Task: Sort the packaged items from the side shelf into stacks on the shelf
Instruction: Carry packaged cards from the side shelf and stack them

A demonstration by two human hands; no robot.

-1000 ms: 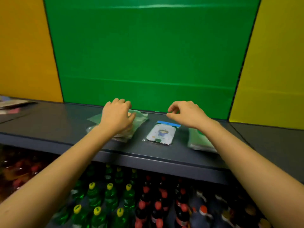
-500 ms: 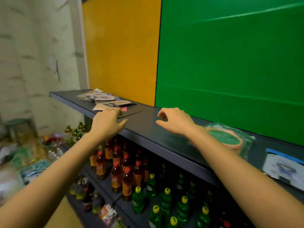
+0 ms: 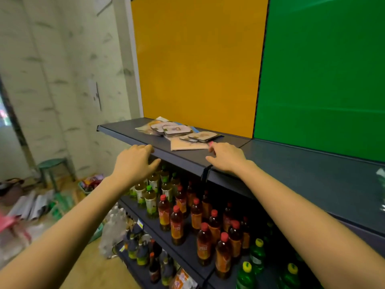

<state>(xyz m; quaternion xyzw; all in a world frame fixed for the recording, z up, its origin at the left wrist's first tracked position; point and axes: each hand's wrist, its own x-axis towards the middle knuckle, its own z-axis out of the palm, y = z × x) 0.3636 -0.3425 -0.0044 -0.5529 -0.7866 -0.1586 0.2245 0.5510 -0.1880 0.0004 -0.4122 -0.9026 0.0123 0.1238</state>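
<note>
- The right hand (image 3: 226, 157) is held palm down over the shelf (image 3: 302, 170), with its fingers spread apart and loosely extended; nothing is gripped.
- Its fingertips are seen just at the near corner of a flat tan packet (image 3: 187, 145); whether the packet is touched cannot be told.
- The left hand (image 3: 135, 161) is held palm down at the shelf's front lip, fingers relaxed and slightly bent, thumb out to the side, and nothing is held in it.
- The tan packet is thin, rectangular and matte, and it is laid flat near the front of the shelf.
- Behind it, a loose pile of packaged items (image 3: 177, 130) is spread: flat cards with rounded corners, sealed in glossy clear film, overlapping one another at angles and not squared into stacks.
- The shelf is a dark grey metal board with a dull, finely grained surface and a folded front edge.
- A smooth orange panel (image 3: 198, 59) is set behind the pile, and a smooth green panel (image 3: 323, 69) beside it.
- On the lower shelves, round plastic bottles are stood upright: brown bottles (image 3: 200, 224) with red caps and green bottles (image 3: 257, 255) with yellow caps.
</note>
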